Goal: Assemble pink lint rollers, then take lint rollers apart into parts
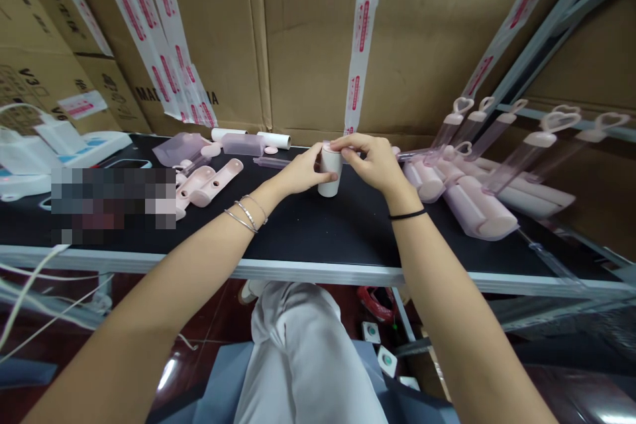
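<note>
A white cylinder (328,179) with a pale pinkish top stands upright on the black tabletop in front of me. My left hand (304,169) grips it from the left, thumb across its front and fingers behind. From the right, my right hand (370,158) reaches over with curled fingers on the pinkish top (332,146). What those fingertips pinch is partly hidden. Several pale pink curved shell parts (217,183) lie left of my hands. To the right are pink parts in translucent purple sleeves (479,209), some with heart-shaped loop handles (560,120).
White tubes (276,140) and a translucent purple piece (243,144) lie by the cardboard wall (308,33). White power strips with chargers (30,162) sit at the far left. A metal edge (318,271) runs along the table front. Cables (30,278) hang at left.
</note>
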{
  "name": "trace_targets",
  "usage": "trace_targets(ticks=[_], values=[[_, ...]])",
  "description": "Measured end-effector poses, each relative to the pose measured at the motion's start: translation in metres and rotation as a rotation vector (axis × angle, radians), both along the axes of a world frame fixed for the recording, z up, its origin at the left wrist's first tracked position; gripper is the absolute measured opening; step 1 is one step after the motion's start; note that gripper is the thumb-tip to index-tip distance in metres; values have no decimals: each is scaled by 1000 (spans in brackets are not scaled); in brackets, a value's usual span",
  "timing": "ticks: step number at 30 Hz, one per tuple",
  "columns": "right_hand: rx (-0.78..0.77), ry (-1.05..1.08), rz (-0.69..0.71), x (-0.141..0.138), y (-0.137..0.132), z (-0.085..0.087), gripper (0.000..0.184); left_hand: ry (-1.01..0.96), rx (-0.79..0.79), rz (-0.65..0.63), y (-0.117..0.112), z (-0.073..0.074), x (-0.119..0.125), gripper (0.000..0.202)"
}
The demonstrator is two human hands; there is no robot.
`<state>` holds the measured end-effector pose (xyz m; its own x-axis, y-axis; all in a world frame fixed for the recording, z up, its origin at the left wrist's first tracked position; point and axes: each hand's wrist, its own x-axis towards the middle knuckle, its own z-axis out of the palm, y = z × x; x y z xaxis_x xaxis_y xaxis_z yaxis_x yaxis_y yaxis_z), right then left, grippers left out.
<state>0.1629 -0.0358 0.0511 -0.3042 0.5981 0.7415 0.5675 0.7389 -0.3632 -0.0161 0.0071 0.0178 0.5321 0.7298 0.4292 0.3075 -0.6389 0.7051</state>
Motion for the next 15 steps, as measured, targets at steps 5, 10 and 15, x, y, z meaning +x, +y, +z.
trace_targets(ticks=[5, 10, 15], values=[[23, -2, -33, 0, 1, -1, 29, 51, 58, 9, -5, 2, -1, 79], [143, -40, -72, -3, 2, -2, 29, 82, 75, 21, -7, 3, 0, 76], [178, -80, -50, -8, 6, -6, 42, 132, 61, 74, -8, 5, 0, 70]])
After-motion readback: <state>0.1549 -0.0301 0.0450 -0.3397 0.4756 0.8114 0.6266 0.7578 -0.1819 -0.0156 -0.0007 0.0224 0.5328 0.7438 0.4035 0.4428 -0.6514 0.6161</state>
